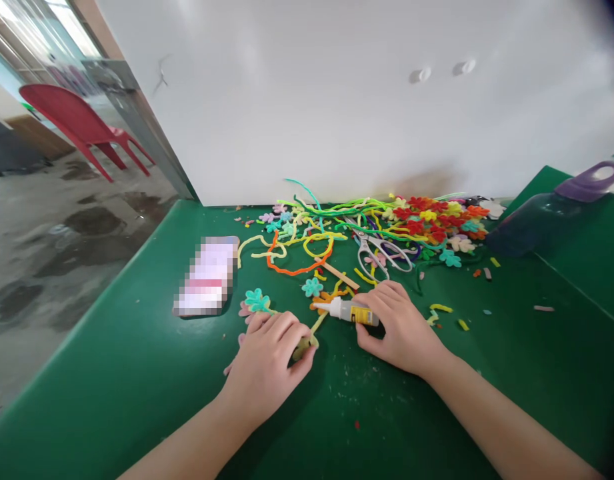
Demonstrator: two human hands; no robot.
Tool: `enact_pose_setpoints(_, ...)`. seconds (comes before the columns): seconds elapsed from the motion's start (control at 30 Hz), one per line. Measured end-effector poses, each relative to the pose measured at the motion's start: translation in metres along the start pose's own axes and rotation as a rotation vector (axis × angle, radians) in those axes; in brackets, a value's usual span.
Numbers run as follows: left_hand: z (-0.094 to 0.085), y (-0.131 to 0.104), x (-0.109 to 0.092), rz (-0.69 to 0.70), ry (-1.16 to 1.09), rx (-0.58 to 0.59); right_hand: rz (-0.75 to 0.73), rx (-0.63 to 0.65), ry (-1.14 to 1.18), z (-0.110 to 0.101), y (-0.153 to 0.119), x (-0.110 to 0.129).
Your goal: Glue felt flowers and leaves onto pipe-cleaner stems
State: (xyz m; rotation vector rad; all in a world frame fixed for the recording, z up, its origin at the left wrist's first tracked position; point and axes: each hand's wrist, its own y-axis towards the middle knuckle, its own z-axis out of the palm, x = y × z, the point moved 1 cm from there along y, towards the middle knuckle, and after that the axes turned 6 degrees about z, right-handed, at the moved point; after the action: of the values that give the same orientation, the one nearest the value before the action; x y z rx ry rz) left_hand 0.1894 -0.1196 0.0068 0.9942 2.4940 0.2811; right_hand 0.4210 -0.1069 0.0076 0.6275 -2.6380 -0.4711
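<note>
My right hand (404, 333) is closed around a small glue bottle (359, 313) with a white nozzle and yellow label, its tip pointing left. The fingers of my left hand (269, 360) are closed on a fuzzy yellow-green pipe-cleaner piece (307, 347), mostly covered by the hand. A thin pale stem slants up from it toward the glue tip. Just beyond my left hand lies a turquoise pipe-cleaner flower (257, 300), with pink petals partly hidden under the hand. Another light blue flower (312, 287) and an orange one (331, 297) lie near the nozzle.
Behind my hands are scissors (377, 253), a wooden stick (341, 275), loose pipe cleaners (297, 272) and a pile of colourful flowers (431, 217). A phone (207, 277) lies left on the green table (137, 360). A purple-lidded bottle (541, 213) stands right; a white panel (307, 100) rises behind.
</note>
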Motion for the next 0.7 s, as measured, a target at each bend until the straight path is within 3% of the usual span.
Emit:
enact_pose_setpoints(0.37,-0.0013,-0.0051,0.0048,-0.105,0.173,-0.007,0.289,-0.161,-0.187,0.0028,-0.0020,-0.0096)
enact_pose_setpoints(0.5,-0.0017,-0.0031,0.0039,-0.111,0.197,-0.036,0.235,-0.199,-0.136,0.0007,-0.0017,-0.0079)
enact_pose_setpoints(0.7,-0.0013,-0.0007,0.0037,-0.028,0.222,0.000,0.093,-0.042,-0.029,0.0009,-0.0001,-0.0047)
